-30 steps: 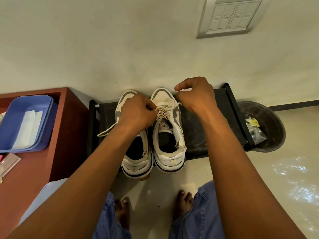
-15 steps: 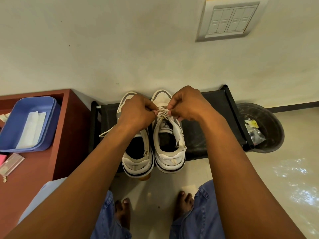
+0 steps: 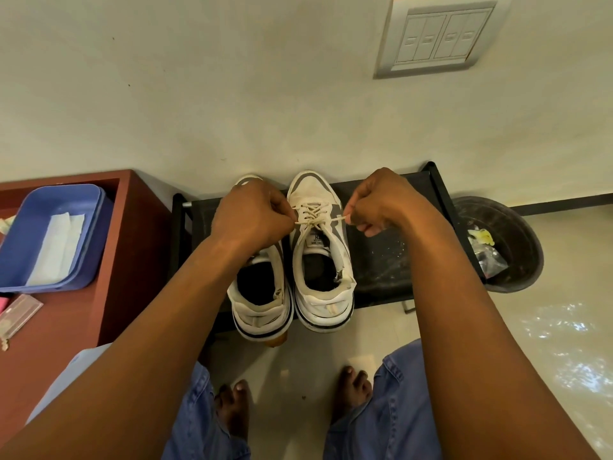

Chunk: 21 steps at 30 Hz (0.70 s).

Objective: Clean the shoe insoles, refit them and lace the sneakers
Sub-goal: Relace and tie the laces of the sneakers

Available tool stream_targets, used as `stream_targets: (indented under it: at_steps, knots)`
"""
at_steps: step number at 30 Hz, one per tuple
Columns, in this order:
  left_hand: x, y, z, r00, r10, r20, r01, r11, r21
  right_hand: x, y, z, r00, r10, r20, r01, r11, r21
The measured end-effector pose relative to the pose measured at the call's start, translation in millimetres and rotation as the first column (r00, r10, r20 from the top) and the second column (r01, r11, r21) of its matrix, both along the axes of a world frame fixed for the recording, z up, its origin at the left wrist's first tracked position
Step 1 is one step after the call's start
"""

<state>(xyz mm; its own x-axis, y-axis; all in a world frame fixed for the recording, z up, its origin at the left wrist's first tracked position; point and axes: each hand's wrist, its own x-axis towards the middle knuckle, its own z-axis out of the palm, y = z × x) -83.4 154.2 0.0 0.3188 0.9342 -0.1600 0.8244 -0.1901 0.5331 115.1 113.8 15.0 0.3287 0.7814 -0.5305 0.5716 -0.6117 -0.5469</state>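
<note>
- My left hand is closed, and its fingers pinch one end of the lace of the right sneaker. This hand is over the front part of the left sneaker.
- My right hand is closed too; its fingers hold the other end of the same lace, just beside the outer side of the right sneaker.
- The lace runs tight and almost straight between my two hands, across the top of the tongue. Above it the lace crosses through the eyelets.
- The two sneakers stand side by side, touching, on a low black rack against the wall. Their toes point to the wall and their heels come over the front edge of the rack.
- Inside both sneakers it is dark; I cannot tell if the insoles are in.
- On my left is a red-brown tabletop with a blue tray, and a white cloth lies in the tray.
- On my right, on the floor, a dark bin stands just beside the rack, with some rubbish in it.
- My bare feet are on the floor under the sneakers.
</note>
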Motion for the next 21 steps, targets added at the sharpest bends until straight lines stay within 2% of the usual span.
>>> stream_targets:
  at_steps: [12,21]
  knots:
    - [-6.2,2.1,-0.1,0.987,0.093,-0.130,-0.088,0.995,0.043,2.7,-6.5,0.4,0.998,0.025,-0.061,-0.038,0.974,-0.225]
    - [-9.2,1.5,-3.2,0.967,0.143,-0.212,-0.108,0.980,0.167,4.1,-7.8,0.2,1.000,0.023,-0.011,-0.025,0.984,-0.175]
